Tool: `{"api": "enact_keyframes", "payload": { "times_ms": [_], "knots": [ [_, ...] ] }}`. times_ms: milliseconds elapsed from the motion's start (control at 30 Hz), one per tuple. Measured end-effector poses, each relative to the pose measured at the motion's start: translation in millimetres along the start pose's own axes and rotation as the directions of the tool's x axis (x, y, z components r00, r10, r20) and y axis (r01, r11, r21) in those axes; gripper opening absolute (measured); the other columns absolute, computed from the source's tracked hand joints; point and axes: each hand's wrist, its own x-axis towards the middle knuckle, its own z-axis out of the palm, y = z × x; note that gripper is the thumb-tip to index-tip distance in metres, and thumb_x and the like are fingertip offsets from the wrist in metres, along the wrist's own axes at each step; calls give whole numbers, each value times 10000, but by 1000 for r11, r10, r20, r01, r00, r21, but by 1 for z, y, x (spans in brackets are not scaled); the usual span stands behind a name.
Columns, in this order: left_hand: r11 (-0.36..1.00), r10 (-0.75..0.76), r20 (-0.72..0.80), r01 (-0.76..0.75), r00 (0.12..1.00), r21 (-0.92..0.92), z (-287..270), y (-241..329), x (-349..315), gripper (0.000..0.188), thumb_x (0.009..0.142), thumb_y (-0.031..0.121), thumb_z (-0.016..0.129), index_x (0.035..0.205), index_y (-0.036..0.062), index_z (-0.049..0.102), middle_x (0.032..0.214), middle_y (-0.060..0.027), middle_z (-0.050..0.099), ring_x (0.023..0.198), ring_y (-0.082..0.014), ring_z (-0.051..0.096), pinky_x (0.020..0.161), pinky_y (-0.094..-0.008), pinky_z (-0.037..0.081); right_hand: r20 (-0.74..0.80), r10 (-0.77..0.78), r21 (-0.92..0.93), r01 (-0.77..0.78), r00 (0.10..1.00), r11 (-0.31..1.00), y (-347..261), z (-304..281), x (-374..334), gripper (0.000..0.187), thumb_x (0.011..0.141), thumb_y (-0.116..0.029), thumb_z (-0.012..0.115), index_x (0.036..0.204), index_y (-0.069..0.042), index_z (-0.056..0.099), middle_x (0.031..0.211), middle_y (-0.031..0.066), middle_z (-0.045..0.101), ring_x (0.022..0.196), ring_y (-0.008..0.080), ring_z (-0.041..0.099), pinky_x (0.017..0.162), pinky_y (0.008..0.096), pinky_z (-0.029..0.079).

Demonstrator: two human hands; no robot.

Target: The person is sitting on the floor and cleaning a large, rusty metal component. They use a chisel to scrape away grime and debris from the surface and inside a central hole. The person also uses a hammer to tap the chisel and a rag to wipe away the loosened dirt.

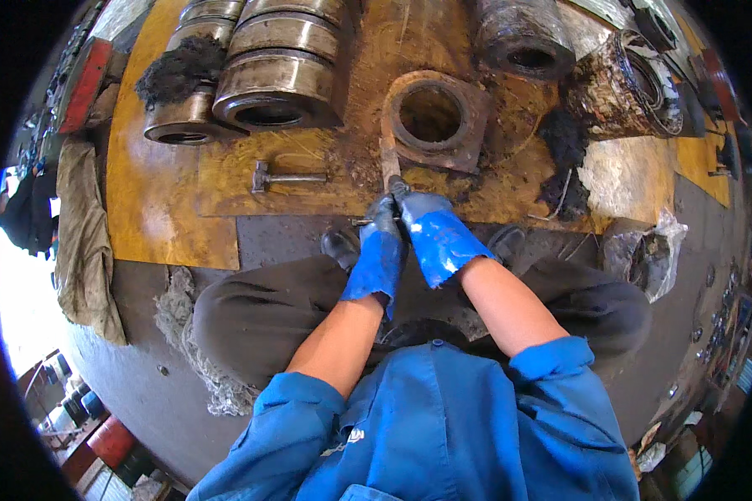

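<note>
Both my hands wear blue gloves and meet in front of a square metal block with a round bore (473,125). My right hand (422,209) is closed around the near end of a flat, pale strip (389,163), whose far end lies along the block's left edge. Just left of it and touching it, my left hand (381,224) is closed too. A small thin end sticks out on its left side, but the gloves hide most of what it grips. To the left, a hammer (291,178) lies on the stained yellow sheet (163,200).
Large metal cylinders (280,79) stand at the back left with a dark rag (180,71) on them. More greasy cylinders (622,88) lie back right. A clear plastic bag (664,250) is right of my knee; a grey fibrous rag (196,351) lies left.
</note>
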Motion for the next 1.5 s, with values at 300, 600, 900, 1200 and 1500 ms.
{"api": "enact_keyframes", "payload": {
  "times_ms": [300,600,900,1200,1500],
  "knots": [
    [991,-76,87,66,993,117,-39,80,26,442,1057,416,443,1240,89,676,1256,-215,674,1167,-373,630,980,-444,490,-26,17,294,-8,1000,956,-62,-32,-11,499,1027,-420,417,1252,-57,675,1339,246,619,1268,409,578,1052,478,475],
    [530,146,345,-368,927,764,-57,169,25,369,1027,284,464,1316,115,619,1315,-204,650,1226,-365,617,1059,-425,472,22,124,495,-118,992,861,-89,-37,26,734,1036,-632,337,1256,-11,661,1329,274,618,1276,411,563,1034,460,450],
    [953,-162,246,87,956,290,-23,212,56,392,1026,326,444,1211,82,690,1274,-188,673,1165,-358,638,991,-437,482,108,223,845,-207,969,494,-104,-72,31,715,1033,-616,380,1322,-11,628,1390,254,589,1286,393,565,1065,473,433],
    [195,498,597,-752,629,629,-41,252,43,244,955,120,531,1123,49,694,1136,-251,685,1060,-391,675,871,-445,540,-227,-217,348,287,949,893,-90,-36,105,420,1041,-349,493,1208,5,646,1220,214,695,1066,394,688,924,487,549],
    [-79,595,623,-734,508,674,-35,273,54,292,984,136,521,1222,81,682,1206,-196,699,995,-357,686,898,-393,544,-184,-363,204,397,914,895,-102,-103,65,401,853,-247,732,1194,-40,691,1194,241,695,1068,356,702,897,460,566]
  ]
}}
